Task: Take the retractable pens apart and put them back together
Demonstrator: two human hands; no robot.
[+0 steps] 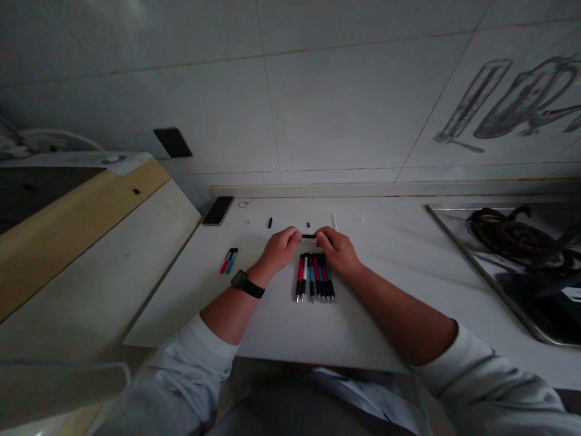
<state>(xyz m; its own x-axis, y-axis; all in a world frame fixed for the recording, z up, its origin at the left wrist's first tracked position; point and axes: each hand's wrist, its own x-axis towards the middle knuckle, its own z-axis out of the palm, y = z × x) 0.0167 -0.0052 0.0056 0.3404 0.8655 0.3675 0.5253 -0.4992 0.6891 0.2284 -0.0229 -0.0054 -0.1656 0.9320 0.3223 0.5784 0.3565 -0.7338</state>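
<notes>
Between my two hands is a short, thin black pen part, held level above the white counter. The fingers of my left hand pinch one end, and those of my right hand close on the other; the exact grip is partly hidden. Just below them lies a row of several click pens in red, white and blue with black grips, tips toward me. Beyond my hands are a small dark piece, a black pen grip and thin whitish tubes.
Left of my hands lie a red pen barrel and a blue one. A smartphone rests at the counter's back left, beside a thin ring. A gas stove occupies the right; a tiled wall rises behind.
</notes>
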